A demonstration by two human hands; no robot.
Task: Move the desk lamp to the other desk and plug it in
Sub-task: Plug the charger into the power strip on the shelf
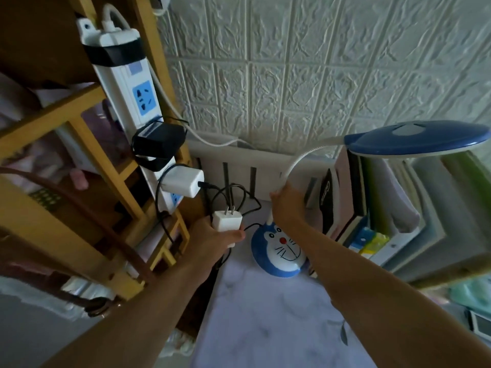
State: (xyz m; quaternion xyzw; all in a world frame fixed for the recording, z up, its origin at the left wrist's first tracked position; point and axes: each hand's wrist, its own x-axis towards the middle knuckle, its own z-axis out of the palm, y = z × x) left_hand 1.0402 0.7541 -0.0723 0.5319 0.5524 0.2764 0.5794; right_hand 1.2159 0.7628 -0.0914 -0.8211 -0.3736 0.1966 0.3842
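Lamp (279, 248) sits at the desk's (265, 328) back edge near its left corner, base flat, so it stays put. Your right hand (285, 201) wraps the gooseneck (300, 160) low to steady it. Your left hand (212, 237) pinches the white plug (225, 220), prongs up, aimed at the power strip (130, 102) on the wooden frame. Bottom socket looks free.

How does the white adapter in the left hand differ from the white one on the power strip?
The adapter in the left hand, the held adapter, is unplugged with both prongs bare and pointing up; the plugged adapter sits in the power strip, prongs hidden. The plugged adapter looks bigger and lies sideways. Both are white blocks with black cables.
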